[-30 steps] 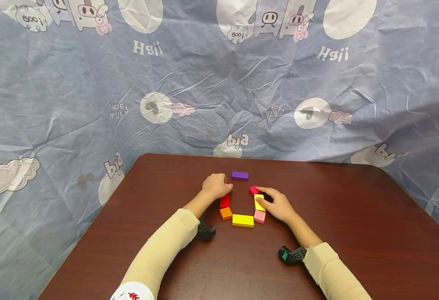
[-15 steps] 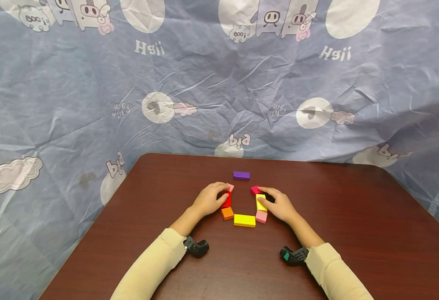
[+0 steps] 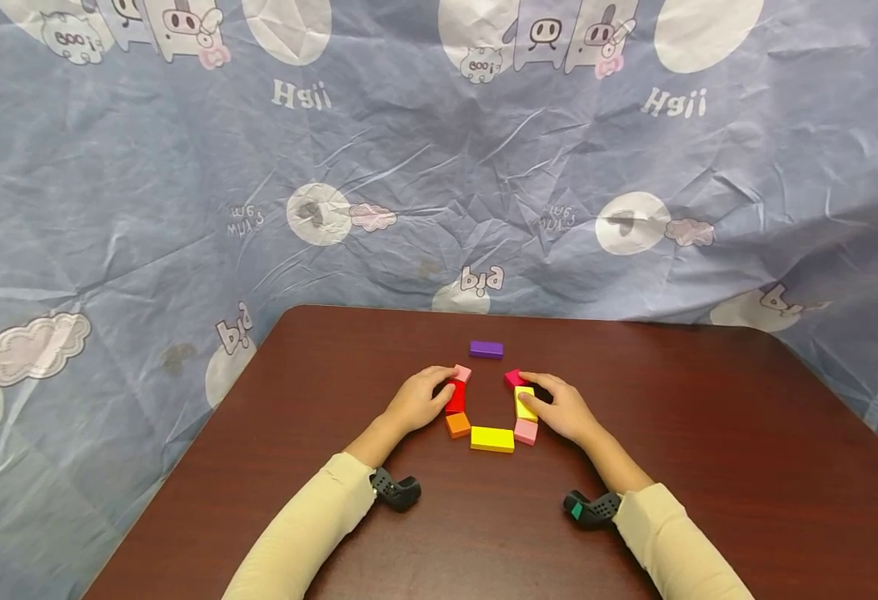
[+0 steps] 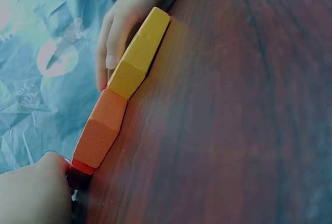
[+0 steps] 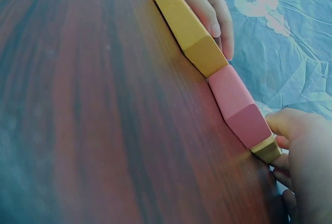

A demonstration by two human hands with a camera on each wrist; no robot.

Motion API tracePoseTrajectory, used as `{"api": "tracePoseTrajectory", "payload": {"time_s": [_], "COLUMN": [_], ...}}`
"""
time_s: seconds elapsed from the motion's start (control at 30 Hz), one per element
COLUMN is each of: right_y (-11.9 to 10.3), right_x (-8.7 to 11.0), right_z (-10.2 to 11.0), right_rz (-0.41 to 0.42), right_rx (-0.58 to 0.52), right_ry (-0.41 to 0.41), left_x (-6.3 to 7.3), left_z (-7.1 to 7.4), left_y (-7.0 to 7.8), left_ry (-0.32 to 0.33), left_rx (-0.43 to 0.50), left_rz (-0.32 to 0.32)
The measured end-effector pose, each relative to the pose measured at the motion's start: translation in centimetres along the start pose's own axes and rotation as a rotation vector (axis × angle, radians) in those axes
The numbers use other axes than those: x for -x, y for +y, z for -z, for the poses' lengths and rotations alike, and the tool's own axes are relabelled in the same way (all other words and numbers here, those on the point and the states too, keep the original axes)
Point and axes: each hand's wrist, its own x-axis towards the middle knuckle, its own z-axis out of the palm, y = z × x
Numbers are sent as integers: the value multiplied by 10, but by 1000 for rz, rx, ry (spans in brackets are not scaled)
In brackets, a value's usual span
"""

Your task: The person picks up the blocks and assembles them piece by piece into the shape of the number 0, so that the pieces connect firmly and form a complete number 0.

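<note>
In the head view, my left hand [image 3: 415, 402] rests at the red block [image 3: 456, 397], thumb on its top and an extended finger at a small pink block [image 3: 463, 373]. My right hand [image 3: 565, 410] mirrors it: the thumb lies on the upright yellow block [image 3: 526, 403] and a fingertip touches the crimson block [image 3: 515, 378]. An orange block [image 3: 457, 425] joins the red one's near end. Another pink block [image 3: 526, 432] sits at the yellow one's near end. A yellow crosswise block [image 4: 139, 53] lies between these, its long face showing in the left wrist view.
A purple block [image 3: 486, 350] lies by itself farther back on the brown table [image 3: 484, 533]. Behind the table's far edge hangs a crinkled blue printed cloth [image 3: 409, 150]. A black band [image 3: 396, 490] is on the left wrist, another band [image 3: 591, 509] on the right.
The left hand has drawn back from over the red block, uncovering the small pink block at its far end, then stayed there. The right hand keeps its place at the yellow and crimson blocks.
</note>
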Motion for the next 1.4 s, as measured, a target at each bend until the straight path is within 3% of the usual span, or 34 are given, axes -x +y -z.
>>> {"api": "tracePoseTrajectory", "payload": {"time_s": [0.33, 0.57, 1.0, 1.4], "right_y": [1, -5, -37, -38], "right_x": [-8, -29, -90, -107], "right_z": [3, 10, 0, -17], "right_rz": [-15, -41, -8, -45], "right_rx": [-35, -48, 78, 218], "right_ry": [-11, -34, -83, -153], "left_x": [-1, -3, -1, -2], "left_z": [1, 1, 0, -2], "left_y": [-2, -5, -1, -2], "left_ry": [16, -11, -27, -43], "left_rx": [-8, -18, -9, -23], "left_rz": [-3, 24, 62, 73]}}
